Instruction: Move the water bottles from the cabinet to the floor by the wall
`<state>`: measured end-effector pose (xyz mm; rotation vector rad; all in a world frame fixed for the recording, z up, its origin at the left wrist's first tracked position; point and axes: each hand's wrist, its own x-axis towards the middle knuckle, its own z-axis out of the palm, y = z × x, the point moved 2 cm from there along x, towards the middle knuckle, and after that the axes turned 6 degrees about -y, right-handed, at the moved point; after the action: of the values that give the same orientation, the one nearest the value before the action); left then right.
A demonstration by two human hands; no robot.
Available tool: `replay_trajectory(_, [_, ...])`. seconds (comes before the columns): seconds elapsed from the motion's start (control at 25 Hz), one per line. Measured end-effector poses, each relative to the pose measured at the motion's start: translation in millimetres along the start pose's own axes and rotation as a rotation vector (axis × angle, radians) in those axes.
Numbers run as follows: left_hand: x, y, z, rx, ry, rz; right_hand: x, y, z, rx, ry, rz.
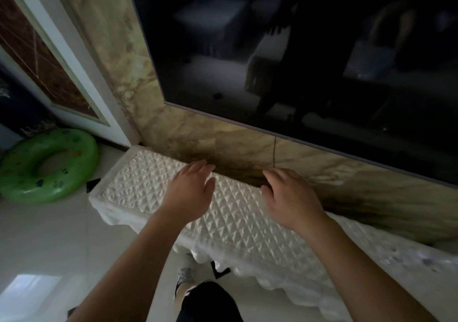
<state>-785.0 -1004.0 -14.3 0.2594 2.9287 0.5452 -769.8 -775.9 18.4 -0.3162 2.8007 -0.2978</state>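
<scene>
A low cabinet [138,182] with a white quilted cover runs along the marble wall under a big dark screen. No water bottle shows anywhere in the head view. My left hand [189,192] hovers over the left half of the cabinet top, fingers straight and slightly spread, holding nothing. My right hand [290,197] hangs over the top a little to the right, fingers relaxed and pointing at the wall, also empty. Both forearms reach in from the bottom of the view.
A green inflatable swim ring [49,165] lies on the pale tiled floor [49,242] left of the cabinet. The dark screen [297,56] hangs on the marble wall [223,145] above. A white door frame [81,83] stands at left. My leg and shoe [184,277] are below.
</scene>
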Motion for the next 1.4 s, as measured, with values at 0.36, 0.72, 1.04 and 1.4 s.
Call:
replay_trajectory(0.36, [-24, 128, 50, 0.015, -0.049, 0.085, -94, 109, -4, 0.006, 0.051, 0.1])
replay_trajectory(0.72, [16, 226, 104, 0.017, -0.06, 0.097, -94, 220, -12, 0.005, 0.035, 0.084])
replay_trajectory(1.04, [64, 318, 130, 0.0, -0.059, 0.053, -90, 339, -38, -0.024, 0.019, 0.071])
replay_trajectory(1.4, [81, 423, 144, 0.051, -0.048, 0.067, -124, 443, -74, -0.092, 0.069, 0.079])
